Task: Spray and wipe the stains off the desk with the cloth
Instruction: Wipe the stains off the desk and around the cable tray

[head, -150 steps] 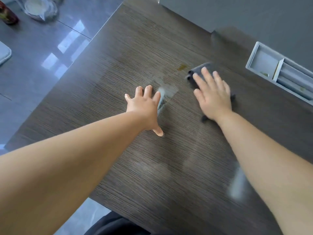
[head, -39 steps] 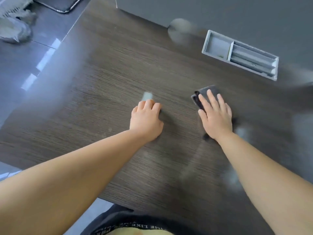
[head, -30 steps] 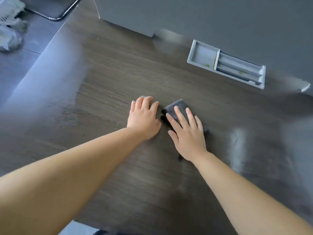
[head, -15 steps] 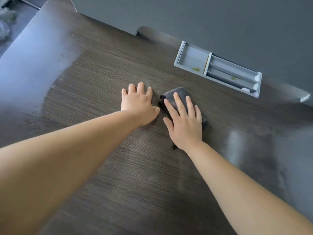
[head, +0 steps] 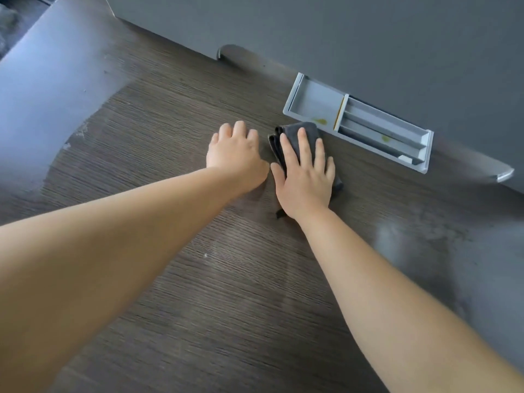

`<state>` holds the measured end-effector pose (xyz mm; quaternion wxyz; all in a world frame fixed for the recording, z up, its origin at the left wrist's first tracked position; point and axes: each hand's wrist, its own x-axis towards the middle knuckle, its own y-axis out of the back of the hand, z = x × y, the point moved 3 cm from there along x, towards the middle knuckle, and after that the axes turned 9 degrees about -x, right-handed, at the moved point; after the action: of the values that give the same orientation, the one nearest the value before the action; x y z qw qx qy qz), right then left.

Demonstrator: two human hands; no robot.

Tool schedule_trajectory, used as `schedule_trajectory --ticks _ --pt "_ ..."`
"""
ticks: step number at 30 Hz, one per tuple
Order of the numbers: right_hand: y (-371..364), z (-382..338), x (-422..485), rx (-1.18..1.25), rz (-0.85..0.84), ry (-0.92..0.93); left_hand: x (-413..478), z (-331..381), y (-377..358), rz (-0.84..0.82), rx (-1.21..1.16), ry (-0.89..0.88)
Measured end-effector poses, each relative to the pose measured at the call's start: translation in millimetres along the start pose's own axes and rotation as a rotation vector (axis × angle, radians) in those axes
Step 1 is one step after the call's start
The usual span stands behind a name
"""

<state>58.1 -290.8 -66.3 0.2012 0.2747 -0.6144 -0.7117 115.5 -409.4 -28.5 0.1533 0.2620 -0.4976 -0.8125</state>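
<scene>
My right hand (head: 304,177) lies flat, fingers spread, pressing a folded dark grey cloth (head: 296,131) onto the dark wood-grain desk (head: 175,114). The cloth's far edge nearly touches the front rim of a grey tray. My left hand (head: 235,154) rests palm down on the desk just left of the cloth and holds nothing. Damp, dull smears show on the desk at the right (head: 425,245). No spray bottle is in view.
A shallow grey plastic tray (head: 295,100) with long compartments sits against a grey back panel (head: 340,32). Small yellow-green spots (head: 320,120) mark the inside of the tray. The desk's left edge runs along the upper left, with floor beyond it.
Both hands have slid away from me up the desk. The cloth under my right hand has moved from the desk's middle to just in front of the tray.
</scene>
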Motion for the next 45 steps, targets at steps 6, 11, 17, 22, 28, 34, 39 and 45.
schedule_trajectory --ticks 6,11,17,22,28,34,39,45 --pt "5 17 55 0.039 -0.046 -0.189 30 12 -3 -0.099 0.003 -0.104" --pt "12 -9 78 0.082 -0.077 -0.268 43 8 7 -0.063 0.063 -0.076" --pt "10 14 60 0.019 0.01 -0.096 51 21 5 -0.033 0.139 -0.035" --pt "3 32 44 -0.02 0.06 -0.132 64 38 -9 -0.041 0.115 -0.188" --pt "6 12 60 0.016 0.0 -0.134 66 33 -10 -0.009 0.049 -0.242" --pt "5 20 47 -0.005 0.021 -0.147 67 35 -8 -0.061 0.095 -0.245" --pt "14 25 81 0.027 -0.15 -0.221 69 33 -9 -0.047 0.07 -0.251" --pt "20 25 97 0.07 -0.238 -0.257 70 33 -9 -0.062 0.093 -0.245"
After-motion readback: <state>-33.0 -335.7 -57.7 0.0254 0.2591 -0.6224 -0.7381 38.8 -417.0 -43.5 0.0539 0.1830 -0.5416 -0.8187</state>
